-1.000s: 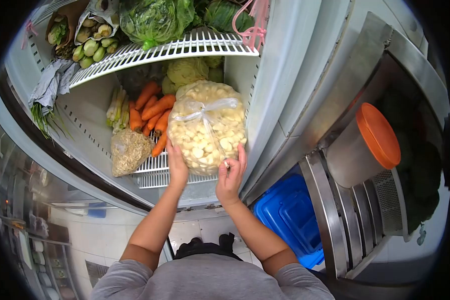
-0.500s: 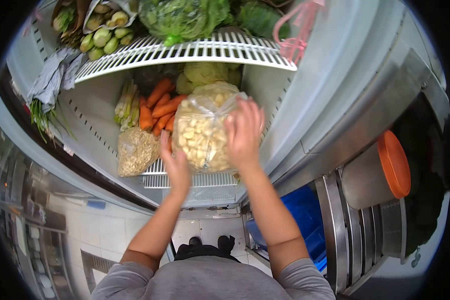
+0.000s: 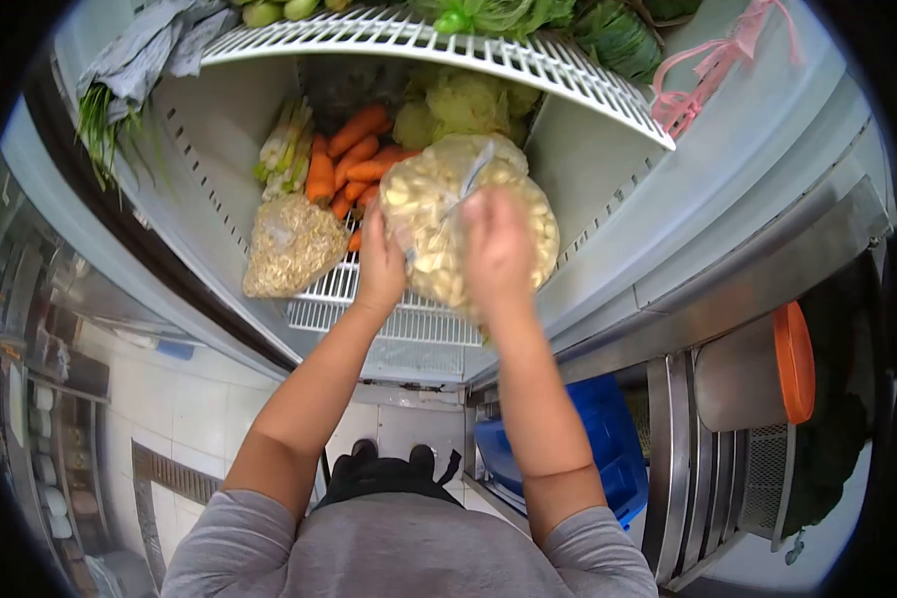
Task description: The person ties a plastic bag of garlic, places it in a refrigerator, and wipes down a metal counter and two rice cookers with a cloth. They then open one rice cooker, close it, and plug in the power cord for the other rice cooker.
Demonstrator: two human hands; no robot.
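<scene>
A clear plastic bag of pale peeled cloves, which look like garlic [image 3: 429, 224], sits at the right of the fridge shelf, its top gathered. Against the bag's left side rests my left hand [image 3: 380, 261], fingers stretched upward and not wrapped round it. My right hand [image 3: 498, 244] is in front of the bag's right half, smeared by motion, so its grip cannot be made out. Left of the bag lie loose carrots [image 3: 357, 159] and a smaller bag of light-brown shreds [image 3: 291, 249]. Behind it are pale green cabbages [image 3: 463, 108].
A white wire shelf [image 3: 369, 38] with greens overhangs the bag. Pale green stalks [image 3: 285, 149] stand by the left wall. Pink string [image 3: 713, 75] hangs at right. Outside are a blue bin [image 3: 588, 448], a metal rack [image 3: 673, 468] and an orange-rimmed container [image 3: 747, 374].
My left hand has come in against the bag's left side. The bag looks turned, and my right hand has moved from its right edge across its front. The view has shifted.
</scene>
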